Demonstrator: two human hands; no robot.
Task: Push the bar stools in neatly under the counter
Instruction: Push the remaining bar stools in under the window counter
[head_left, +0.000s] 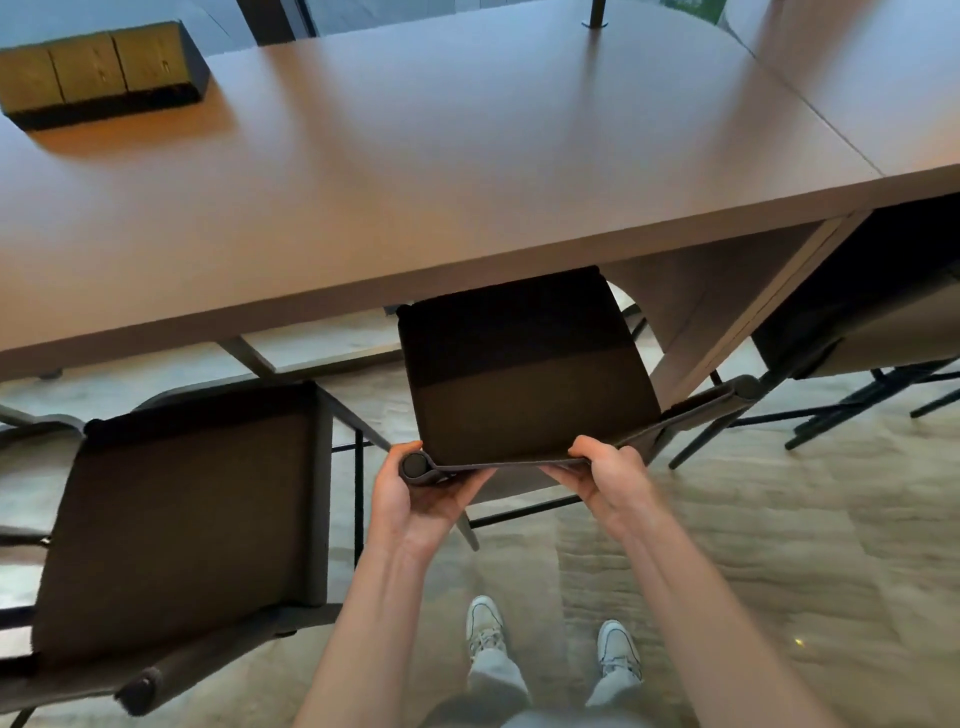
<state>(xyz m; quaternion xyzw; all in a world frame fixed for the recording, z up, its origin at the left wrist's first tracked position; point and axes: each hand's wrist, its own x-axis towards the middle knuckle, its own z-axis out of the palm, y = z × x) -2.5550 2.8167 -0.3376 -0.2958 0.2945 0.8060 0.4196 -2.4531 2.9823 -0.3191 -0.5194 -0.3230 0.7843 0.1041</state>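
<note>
A dark-cushioned bar stool (524, 374) stands in front of me, its front part tucked beneath the brown counter (415, 171). Both my hands hold the low grey backrest: my left hand (421, 493) grips its rolled left end, and my right hand (608, 473) grips the top edge further right. A second stool (176, 525) of the same kind stands at the lower left, out from the counter's edge. A third stool (878, 332) at the right sits mostly under the counter.
A black and tan box (98, 73) lies on the counter's far left. A thin post (597, 13) rises from the counter at the back. My feet in white shoes (550, 639) stand on the pale carpet behind the middle stool.
</note>
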